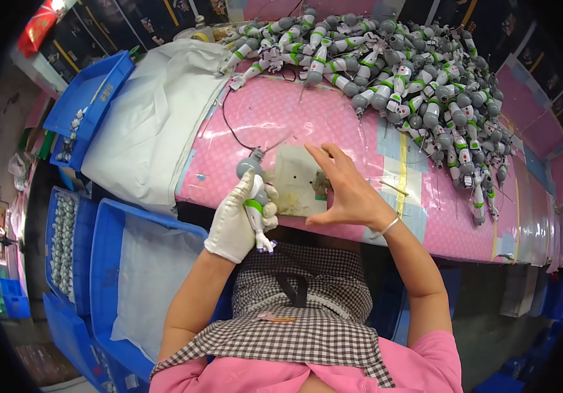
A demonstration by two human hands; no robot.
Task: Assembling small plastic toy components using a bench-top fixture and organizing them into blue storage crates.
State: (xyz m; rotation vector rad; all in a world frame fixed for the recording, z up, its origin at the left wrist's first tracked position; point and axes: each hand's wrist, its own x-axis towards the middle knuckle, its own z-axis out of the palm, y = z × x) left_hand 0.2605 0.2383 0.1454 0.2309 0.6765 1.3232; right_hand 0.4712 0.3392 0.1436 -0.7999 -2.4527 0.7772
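In my gloved left hand (228,223) is a toy figure's arm (254,205), white with a grey ball-shaped shoulder and a green band. Its small white hand points down toward me, and a thin dark cord seems to run up from the shoulder end. My bare right hand (355,193) hovers over a pale, stained plate (289,171) near the table's front edge, thumb and fingers spread wide. A small greyish piece (321,183) shows within the curve of that hand; I cannot tell whether it is touched.
Many similar toy arms (425,85) are heaped along the far and right side of the pink-covered table (229,173). White sheeting (157,98) drapes its left end. Blue trays and a lined blue bin (101,262) stand at my left. A thin stick (394,188) lies right of my hand.
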